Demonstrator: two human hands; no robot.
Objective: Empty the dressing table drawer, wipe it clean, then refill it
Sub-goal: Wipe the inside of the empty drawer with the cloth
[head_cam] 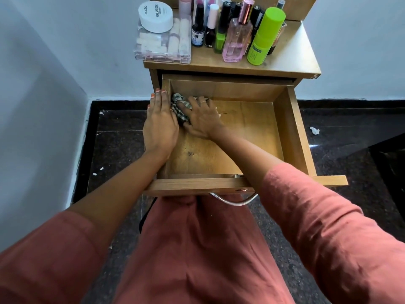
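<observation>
Now my right hand (203,120) presses the checked cloth (178,104), fingers spread, into the far left corner of the drawer (285,128). My left hand (161,126) lies unclenched on the left wall just beside it. The bare floor stretches rightward and toward me, so I judge the next stroke runs that way.

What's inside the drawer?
A checked cloth, pressed by the right hand onto the wooden bottom of the drawer, near its back left corner. The left hand rests on the left wall. Hands and arms hide part of the cloth and bottom.
</observation>
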